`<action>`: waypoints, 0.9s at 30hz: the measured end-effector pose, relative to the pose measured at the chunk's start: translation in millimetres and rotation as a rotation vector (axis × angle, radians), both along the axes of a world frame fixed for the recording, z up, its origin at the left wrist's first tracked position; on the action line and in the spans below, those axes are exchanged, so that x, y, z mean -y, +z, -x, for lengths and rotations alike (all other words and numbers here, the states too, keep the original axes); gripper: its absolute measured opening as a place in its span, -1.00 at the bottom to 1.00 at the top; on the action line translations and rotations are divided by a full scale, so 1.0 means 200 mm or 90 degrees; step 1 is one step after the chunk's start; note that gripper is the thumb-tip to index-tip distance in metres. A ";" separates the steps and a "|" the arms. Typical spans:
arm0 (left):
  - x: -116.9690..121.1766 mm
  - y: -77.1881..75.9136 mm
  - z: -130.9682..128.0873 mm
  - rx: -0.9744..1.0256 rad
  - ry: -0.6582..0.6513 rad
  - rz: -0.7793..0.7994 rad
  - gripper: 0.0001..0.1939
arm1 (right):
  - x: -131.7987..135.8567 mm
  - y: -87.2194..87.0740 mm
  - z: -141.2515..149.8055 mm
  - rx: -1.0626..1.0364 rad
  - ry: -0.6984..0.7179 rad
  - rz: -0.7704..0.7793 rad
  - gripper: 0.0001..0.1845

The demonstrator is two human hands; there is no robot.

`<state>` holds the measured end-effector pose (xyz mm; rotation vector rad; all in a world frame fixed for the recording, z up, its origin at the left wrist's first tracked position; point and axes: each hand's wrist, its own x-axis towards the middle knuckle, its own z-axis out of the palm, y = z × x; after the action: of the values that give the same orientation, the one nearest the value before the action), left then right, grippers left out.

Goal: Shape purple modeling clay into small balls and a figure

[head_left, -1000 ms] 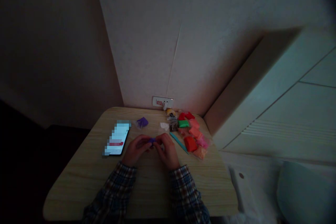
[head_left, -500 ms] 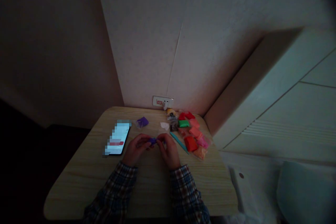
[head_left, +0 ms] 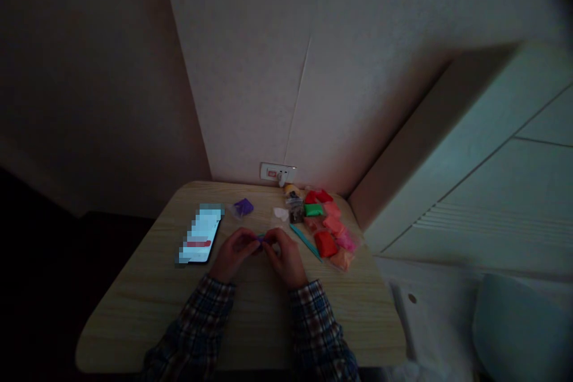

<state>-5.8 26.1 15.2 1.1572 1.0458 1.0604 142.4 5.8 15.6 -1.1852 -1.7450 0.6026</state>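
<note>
Fingertips closed, my left hand (head_left: 228, 255) and right hand (head_left: 287, 258) pinch the purple piece (head_left: 260, 240) between them, facing the table's (head_left: 259, 322) back edge, long axis unclear.

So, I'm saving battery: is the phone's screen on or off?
On: the phone glows pale blue-white against the dim table.

Pale wooden table (head_left: 367, 310), open along its near corners and crowded at far right.
A wall (head_left: 250, 101) closes off the far edge. Colored packets (head_left: 325, 243) and teal sticks (head_left: 305, 243) block the right side; a phone (head_left: 201, 236) lies across the left. Left hand (head_left: 233, 253) and right hand (head_left: 285, 256) bar the middle. Bare wood offers a narrow lane between phone and purple packet (head_left: 244, 207).
</note>
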 end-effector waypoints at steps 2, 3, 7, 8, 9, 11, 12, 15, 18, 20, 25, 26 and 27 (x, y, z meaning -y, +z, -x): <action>0.00 -0.01 0.00 -0.009 0.004 -0.015 -0.75 | 0.00 0.00 0.00 0.008 0.015 -0.003 -0.95; 0.00 -0.01 0.00 -0.014 0.006 -0.020 -0.75 | 0.00 0.00 0.00 0.012 0.020 -0.005 -0.94; -0.01 -0.03 0.01 -0.026 0.020 -0.022 -0.75 | 0.00 -0.01 0.00 0.011 0.018 -0.005 -0.90; -0.01 -0.03 0.01 -0.027 0.025 -0.021 -0.74 | 0.00 -0.01 0.00 0.010 0.022 -0.006 -0.88; -0.01 -0.03 0.02 -0.028 0.028 -0.021 -0.74 | 0.00 -0.01 0.00 0.010 0.030 -0.008 -0.87; -0.01 -0.03 0.02 -0.033 0.024 -0.026 -0.74 | 0.00 -0.01 0.00 0.014 0.043 -0.011 -0.86; -0.01 -0.02 0.02 -0.037 0.018 -0.029 -0.75 | 0.00 0.00 0.00 0.016 0.045 -0.012 -0.87; 0.00 -0.01 0.02 -0.036 -0.005 -0.038 -0.76 | 0.00 0.01 0.00 0.018 0.036 -0.015 -0.92; 0.00 0.00 0.01 -0.023 -0.013 -0.048 -0.76 | 0.01 0.02 0.00 0.012 0.030 -0.018 -0.96; 0.01 0.00 0.01 -0.024 -0.012 -0.047 -0.76 | 0.01 0.02 0.00 0.011 0.024 -0.020 -0.97; 0.00 -0.01 0.01 -0.034 0.018 -0.033 -0.73 | 0.01 0.02 0.00 0.012 0.002 -0.018 -0.94; 0.00 -0.01 0.01 -0.036 0.023 -0.033 -0.72 | 0.01 0.02 0.00 0.010 -0.001 -0.015 -0.94; 0.00 -0.01 0.01 -0.038 0.024 -0.034 -0.71 | 0.01 0.02 0.00 0.008 -0.003 -0.014 -0.95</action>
<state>-7.6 25.9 13.3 1.2234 1.0957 1.0946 142.5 3.9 18.7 -1.1801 -1.7546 0.5718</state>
